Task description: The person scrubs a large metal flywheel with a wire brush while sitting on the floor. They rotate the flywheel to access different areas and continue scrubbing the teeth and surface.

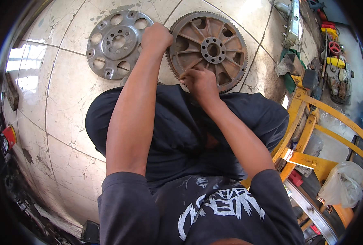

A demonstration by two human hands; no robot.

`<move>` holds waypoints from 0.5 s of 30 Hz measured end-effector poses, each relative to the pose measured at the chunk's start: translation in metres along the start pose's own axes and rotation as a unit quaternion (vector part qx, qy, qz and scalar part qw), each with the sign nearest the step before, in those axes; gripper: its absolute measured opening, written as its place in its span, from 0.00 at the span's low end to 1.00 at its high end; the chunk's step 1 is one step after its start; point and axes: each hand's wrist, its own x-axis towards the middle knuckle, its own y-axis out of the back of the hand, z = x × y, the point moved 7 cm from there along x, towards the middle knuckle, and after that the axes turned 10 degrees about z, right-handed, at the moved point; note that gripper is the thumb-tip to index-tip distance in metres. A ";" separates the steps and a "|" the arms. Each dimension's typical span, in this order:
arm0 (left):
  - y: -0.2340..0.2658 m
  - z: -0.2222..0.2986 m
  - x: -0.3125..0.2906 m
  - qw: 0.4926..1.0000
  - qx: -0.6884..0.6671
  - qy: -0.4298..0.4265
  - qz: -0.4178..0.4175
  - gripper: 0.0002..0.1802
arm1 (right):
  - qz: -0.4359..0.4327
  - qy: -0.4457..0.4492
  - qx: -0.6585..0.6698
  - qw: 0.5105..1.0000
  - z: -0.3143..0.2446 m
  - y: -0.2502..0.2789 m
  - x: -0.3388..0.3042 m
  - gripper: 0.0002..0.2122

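Two round metal parts lie flat on the tiles in front of my knees. On the left is a grey flexplate (126, 45), a thin disc with large round holes. The rusty brown flywheel (209, 30) to its right has a toothed rim, ribs and a bolt-hole hub. Closed into a fist, my left hand (157, 37) is over the gap between them, overlapping the flexplate's right edge; anything inside it is hidden. My right hand (202, 85) is over the flywheel's near rim, fingers curled and pinched together. I cannot make out what they hold.
Yellow metal framing (312, 116) stands to my right, with a clear plastic bag (344, 183) on it. Oily machine parts (339, 81) lie at the far right. A wooden block (11, 92) and a red object (9, 136) are at the left.
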 end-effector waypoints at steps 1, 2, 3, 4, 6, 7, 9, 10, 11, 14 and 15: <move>0.000 -0.004 0.001 1.000 -0.006 0.005 0.000 0.19 | -0.020 -0.009 -0.008 1.000 0.004 0.003 -0.006 0.07; 0.000 -0.006 0.002 1.000 -0.005 -0.002 0.001 0.19 | -0.039 -0.018 -0.016 0.999 0.012 0.011 -0.017 0.08; -0.002 -0.008 0.003 1.000 -0.004 -0.009 0.000 0.19 | -0.061 -0.028 -0.025 0.997 0.017 0.018 -0.025 0.10; -0.004 -0.010 0.003 1.000 -0.003 -0.015 0.000 0.19 | -0.064 -0.033 -0.032 0.997 0.021 0.022 -0.028 0.09; -0.006 -0.006 0.005 1.000 0.001 -0.003 0.001 0.19 | -0.065 -0.049 -0.048 0.996 0.025 0.027 -0.031 0.09; -0.005 -0.002 0.005 1.000 0.005 0.000 0.001 0.19 | -0.066 -0.057 -0.037 0.996 0.025 0.027 -0.031 0.09; -0.002 -0.002 0.003 1.000 -0.004 0.011 -0.003 0.19 | -0.065 -0.073 -0.015 0.995 0.023 0.025 -0.026 0.09; -0.001 -0.001 0.002 1.000 -0.009 0.016 -0.004 0.19 | -0.054 -0.080 0.003 0.995 0.021 0.029 -0.024 0.09; 0.000 0.002 0.001 1.000 -0.004 0.011 -0.004 0.19 | -0.042 -0.087 0.020 0.995 0.018 0.034 -0.023 0.08; -0.001 -0.003 0.002 1.000 0.004 0.009 0.001 0.19 | -0.041 -0.057 -0.014 0.997 0.013 0.053 -0.012 0.09; -0.002 -0.003 0.002 1.000 0.002 0.005 0.003 0.19 | -0.043 -0.041 -0.042 0.997 0.015 0.062 -0.010 0.09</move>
